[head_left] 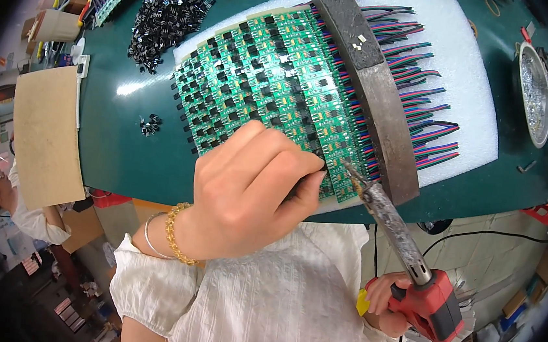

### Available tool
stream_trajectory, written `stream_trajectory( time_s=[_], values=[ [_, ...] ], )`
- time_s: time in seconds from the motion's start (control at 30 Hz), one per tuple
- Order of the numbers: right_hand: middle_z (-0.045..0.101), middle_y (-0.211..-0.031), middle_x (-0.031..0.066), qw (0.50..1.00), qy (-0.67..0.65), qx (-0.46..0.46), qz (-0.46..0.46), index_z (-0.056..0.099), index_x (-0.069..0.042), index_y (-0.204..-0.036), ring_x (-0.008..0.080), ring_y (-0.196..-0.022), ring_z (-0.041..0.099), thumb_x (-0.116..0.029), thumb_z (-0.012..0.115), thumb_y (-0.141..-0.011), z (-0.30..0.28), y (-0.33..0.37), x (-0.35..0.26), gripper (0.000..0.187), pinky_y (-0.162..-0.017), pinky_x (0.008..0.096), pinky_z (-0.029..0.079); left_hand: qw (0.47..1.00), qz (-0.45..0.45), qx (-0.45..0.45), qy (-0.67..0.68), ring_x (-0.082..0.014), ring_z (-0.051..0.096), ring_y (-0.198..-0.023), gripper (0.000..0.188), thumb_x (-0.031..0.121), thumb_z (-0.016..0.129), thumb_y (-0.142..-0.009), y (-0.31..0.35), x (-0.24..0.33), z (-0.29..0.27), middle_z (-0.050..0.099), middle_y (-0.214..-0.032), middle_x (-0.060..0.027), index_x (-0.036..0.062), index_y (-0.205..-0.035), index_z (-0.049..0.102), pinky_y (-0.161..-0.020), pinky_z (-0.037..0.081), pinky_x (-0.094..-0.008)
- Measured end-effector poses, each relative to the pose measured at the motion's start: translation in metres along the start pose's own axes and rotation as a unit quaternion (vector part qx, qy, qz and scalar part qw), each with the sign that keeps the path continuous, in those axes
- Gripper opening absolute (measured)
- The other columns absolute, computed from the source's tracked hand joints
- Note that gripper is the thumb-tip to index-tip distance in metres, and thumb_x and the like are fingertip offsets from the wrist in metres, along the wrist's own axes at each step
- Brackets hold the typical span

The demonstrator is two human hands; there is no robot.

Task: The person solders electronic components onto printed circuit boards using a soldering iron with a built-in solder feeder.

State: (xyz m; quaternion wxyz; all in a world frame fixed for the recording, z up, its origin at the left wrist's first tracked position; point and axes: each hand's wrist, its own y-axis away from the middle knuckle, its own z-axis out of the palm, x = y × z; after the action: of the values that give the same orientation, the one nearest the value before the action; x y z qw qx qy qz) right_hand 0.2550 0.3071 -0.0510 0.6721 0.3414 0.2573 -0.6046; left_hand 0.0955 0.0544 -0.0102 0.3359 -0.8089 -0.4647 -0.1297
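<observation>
A panel of green circuit boards [322, 103] with rows of small black parts lies in front of me. Over its near right edge, my left hand [240, 187] is closed in a pinch, with a small black component [323, 166] showing at the fingertips. My right hand [388, 301] grips the red handle of a soldering gun [435, 305] at the lower right. Its long metal barrel slants up and left, and the tip is by the boards just right of my left fingertips. I cannot tell whether the tip touches them.
Dark metal bars [389, 122] press across the coloured wires [431, 129] along the boards' right side. White foam [475, 104] lies underneath. Black components form a big pile [170, 15] and a small cluster [150, 125]. A round metal dish [532, 96] stands right. Another person [23, 204] sits left.
</observation>
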Motion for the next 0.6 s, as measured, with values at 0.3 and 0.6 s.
stream_trajectory(
  time_s=[0.3, 0.6],
  values=[
    [0.058, -0.060, 0.0034, 0.955, 0.018, -0.292, 0.041, 0.048, -0.001, -0.126, 0.0190, -0.047, 0.058, -0.057, 0.069, -0.082, -0.052, -0.020, 0.008, 0.074, -0.049, 0.0329, 0.048, 1.000, -0.009, -0.013, 0.018, -0.0162, 0.053, -0.055, 0.024, -0.010, 0.074, -0.061, -0.002, 0.000, -0.004, 0.060, -0.067, -0.0052, 0.0014, -0.080, 0.066, -0.051, 0.038, -0.0282],
    [0.055, -0.058, 0.0001, 0.948, 0.296, -0.115, 0.018, 0.041, -0.001, -0.135, 0.0151, -0.047, 0.056, -0.060, 0.065, -0.084, -0.027, 0.016, -0.006, 0.081, -0.048, 0.0300, 0.046, 1.000, -0.013, -0.020, 0.001, -0.0166, 0.053, -0.055, 0.023, -0.009, 0.074, -0.061, 0.000, -0.001, -0.005, 0.060, -0.066, -0.0047, 0.0024, -0.079, 0.066, -0.050, 0.039, -0.0286]
  ],
)
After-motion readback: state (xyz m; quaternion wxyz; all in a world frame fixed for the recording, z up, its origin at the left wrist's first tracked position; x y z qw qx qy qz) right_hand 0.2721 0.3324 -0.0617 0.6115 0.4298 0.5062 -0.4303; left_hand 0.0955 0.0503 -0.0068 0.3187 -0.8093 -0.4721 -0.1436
